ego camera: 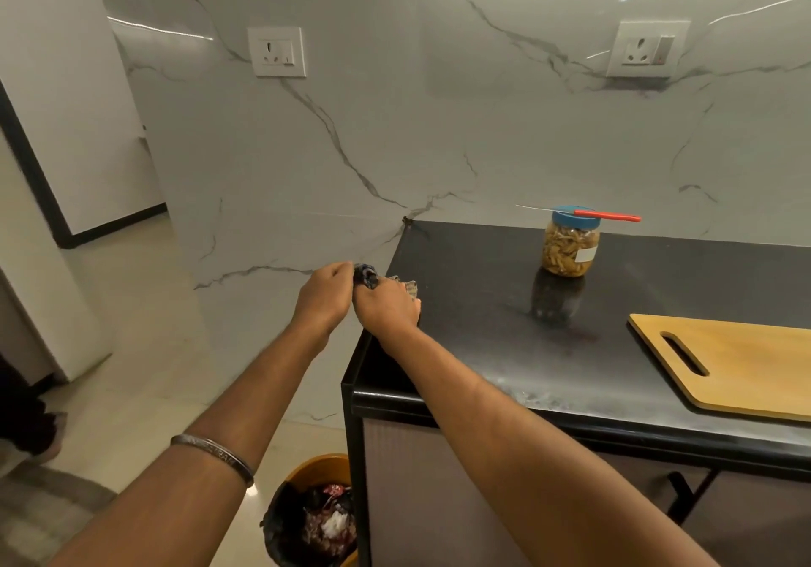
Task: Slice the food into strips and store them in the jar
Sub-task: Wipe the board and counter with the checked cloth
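At mid-frame, my left hand (pixel 322 292) and right hand (pixel 386 307) both clutch a crumpled cloth (pixel 366 276) over the counter (pixel 482 303) edge; right of centre the jar (pixel 570 246) stands closed, knife (pixel 583 214) across its lid.

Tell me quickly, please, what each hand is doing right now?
Left hand: closed, pinching the crumpled cloth.
Right hand: closed, gripping the same cloth at the counter edge.

A clear plastic jar (pixel 570 247) with a blue lid stands upright far back on the black counter (pixel 482 303), filled with tan food strips (pixel 561 250); a white label is on its right side.
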